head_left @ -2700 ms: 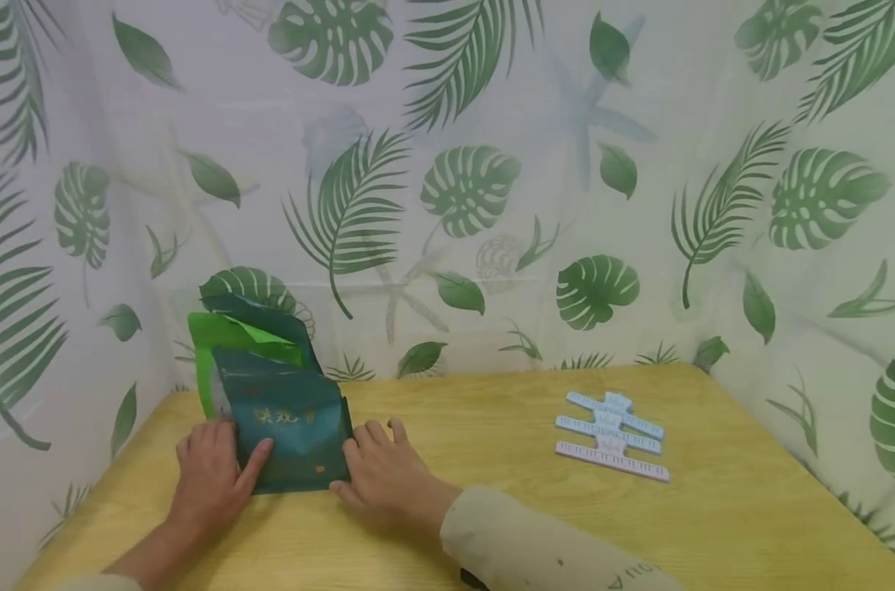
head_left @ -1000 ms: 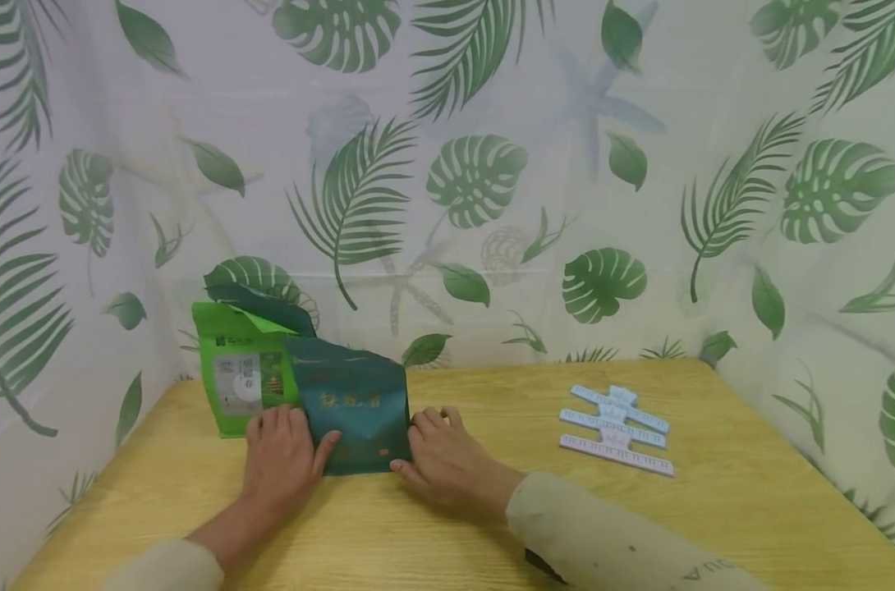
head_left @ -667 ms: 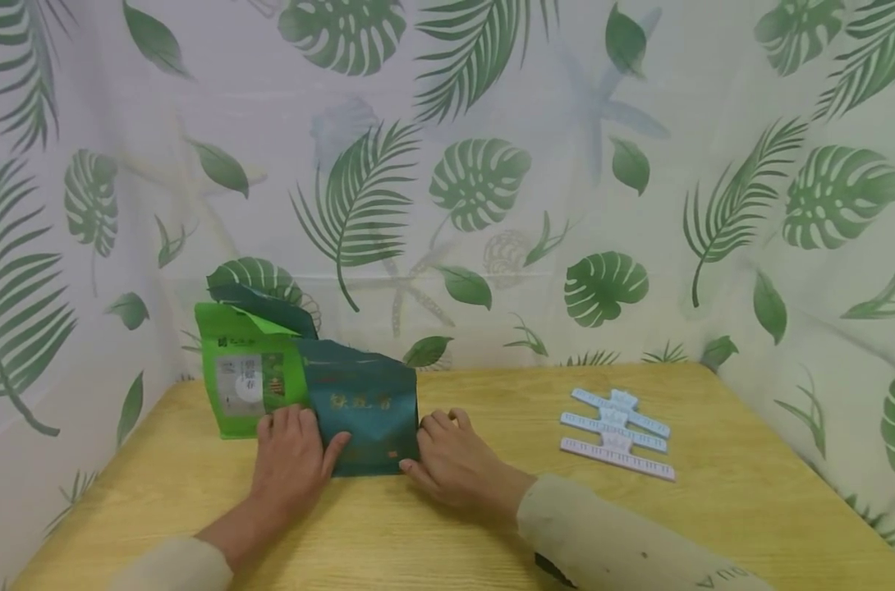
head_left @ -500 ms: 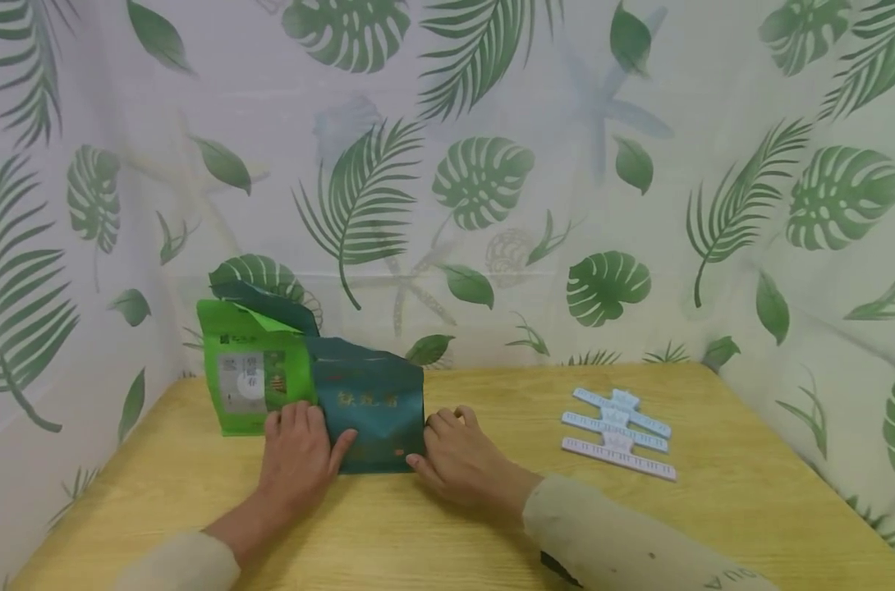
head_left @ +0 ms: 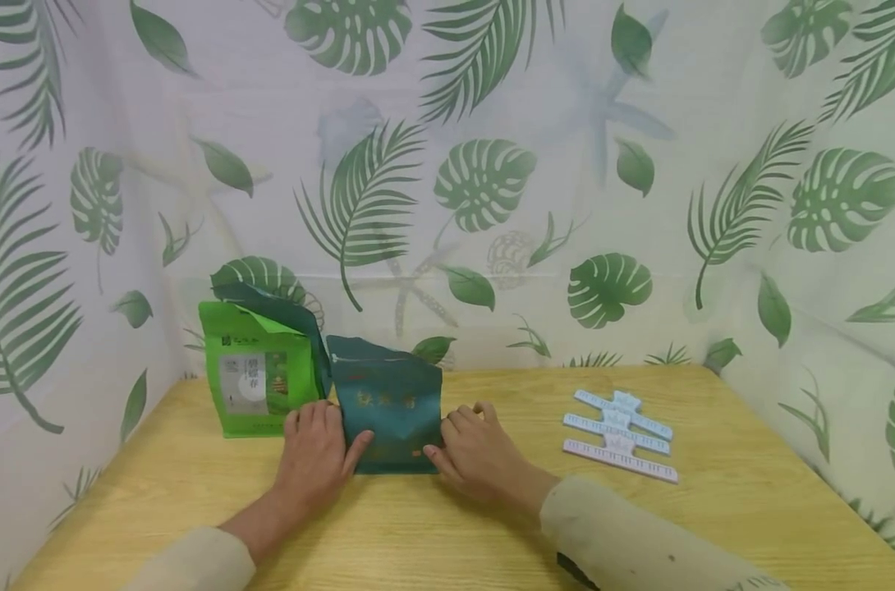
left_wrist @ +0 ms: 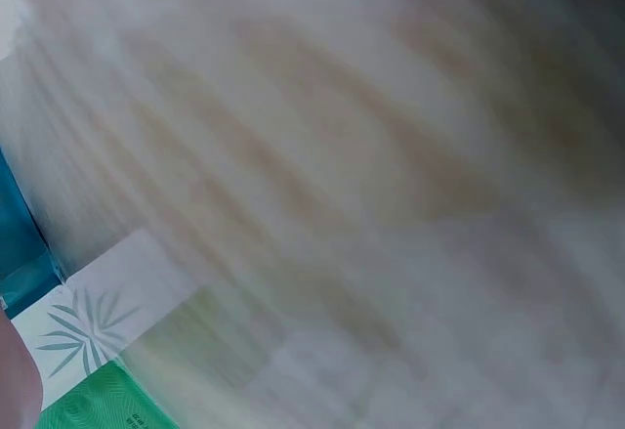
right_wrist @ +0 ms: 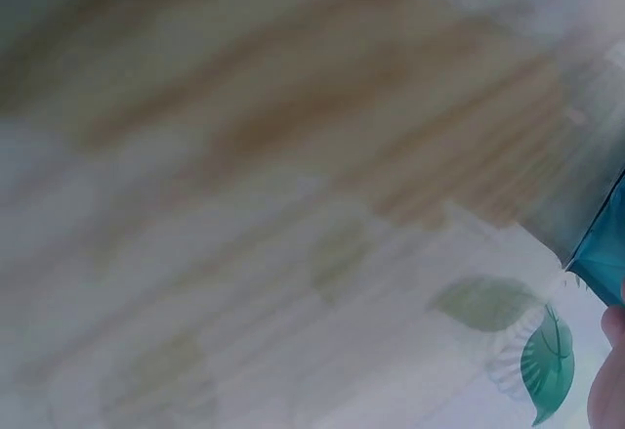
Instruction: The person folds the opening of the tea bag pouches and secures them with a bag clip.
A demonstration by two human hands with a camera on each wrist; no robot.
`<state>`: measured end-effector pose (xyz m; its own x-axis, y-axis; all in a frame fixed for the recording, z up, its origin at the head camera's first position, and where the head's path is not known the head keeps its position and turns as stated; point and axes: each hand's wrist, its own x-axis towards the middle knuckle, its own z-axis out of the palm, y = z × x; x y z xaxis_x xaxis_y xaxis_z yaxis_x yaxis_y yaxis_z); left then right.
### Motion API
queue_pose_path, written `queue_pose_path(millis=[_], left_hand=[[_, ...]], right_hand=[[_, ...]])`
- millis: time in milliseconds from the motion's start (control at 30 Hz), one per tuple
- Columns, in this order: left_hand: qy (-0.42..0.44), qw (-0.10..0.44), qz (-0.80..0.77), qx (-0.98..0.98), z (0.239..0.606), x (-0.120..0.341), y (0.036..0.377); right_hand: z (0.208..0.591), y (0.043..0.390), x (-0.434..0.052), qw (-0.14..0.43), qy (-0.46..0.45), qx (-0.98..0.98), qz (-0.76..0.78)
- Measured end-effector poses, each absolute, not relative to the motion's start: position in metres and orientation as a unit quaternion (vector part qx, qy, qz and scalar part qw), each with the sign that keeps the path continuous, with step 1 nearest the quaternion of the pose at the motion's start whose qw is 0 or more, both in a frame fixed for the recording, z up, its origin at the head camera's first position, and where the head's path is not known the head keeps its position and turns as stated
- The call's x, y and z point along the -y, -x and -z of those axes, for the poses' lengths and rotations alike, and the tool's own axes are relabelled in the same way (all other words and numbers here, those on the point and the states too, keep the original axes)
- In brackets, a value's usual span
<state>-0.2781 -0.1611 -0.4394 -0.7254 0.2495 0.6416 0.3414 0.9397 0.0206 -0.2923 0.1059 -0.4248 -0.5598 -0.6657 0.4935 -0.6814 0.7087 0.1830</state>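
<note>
A dark teal pouch with gold characters stands upright on the wooden table, its top edge slanting. My left hand grips its lower left side, thumb across the front. On the opposite side, my right hand holds the lower right edge, thumb at the front corner. The far fingertips of both hands are partly hidden. In the left wrist view, a strip of the teal pouch shows at the left edge; the right wrist view catches its corner.
A bright green pouch with a grey label stands left, just beyond my left hand. Behind it rises another dark teal pouch, mostly hidden. Two pale blue clips and a pinkish clip lie overlapping on the table at right. A leaf-patterned sheet surrounds the table.
Both hands have slid the teal pouch rightward along the table, away from the green pouch. The green pouch's front, mostly covered before, is now in view. The clips have not moved on the table.
</note>
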Motion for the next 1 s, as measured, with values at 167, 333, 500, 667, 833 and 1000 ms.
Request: queue_pose_path(millis=[167, 333, 500, 667, 833, 1000], left_hand=[[0.179, 0.314, 0.076, 0.929, 0.437, 0.158, 0.278], [0.205, 0.305, 0.078, 0.927, 0.434, 0.154, 0.280], [0.227, 0.300, 0.079, 0.923, 0.435, 0.150, 0.280], [0.242, 0.293, 0.080, 0.922, 0.436, 0.146, 0.282], [0.245, 0.299, 0.082, 0.919, 0.434, 0.139, 0.288], [0.244, 0.302, 0.087, 0.917, 0.437, 0.129, 0.288]], right_hand=[[0.424, 0.293, -0.114, 0.281, -0.374, 0.884, -0.014], [0.422, 0.294, -0.123, 0.268, -0.352, 0.896, -0.027], [0.425, 0.294, -0.132, 0.258, -0.346, 0.902, -0.027], [0.425, 0.295, -0.140, 0.252, -0.347, 0.903, -0.021], [0.423, 0.297, -0.147, 0.249, -0.348, 0.904, -0.023], [0.428, 0.297, -0.156, 0.277, -0.350, 0.894, -0.022]])
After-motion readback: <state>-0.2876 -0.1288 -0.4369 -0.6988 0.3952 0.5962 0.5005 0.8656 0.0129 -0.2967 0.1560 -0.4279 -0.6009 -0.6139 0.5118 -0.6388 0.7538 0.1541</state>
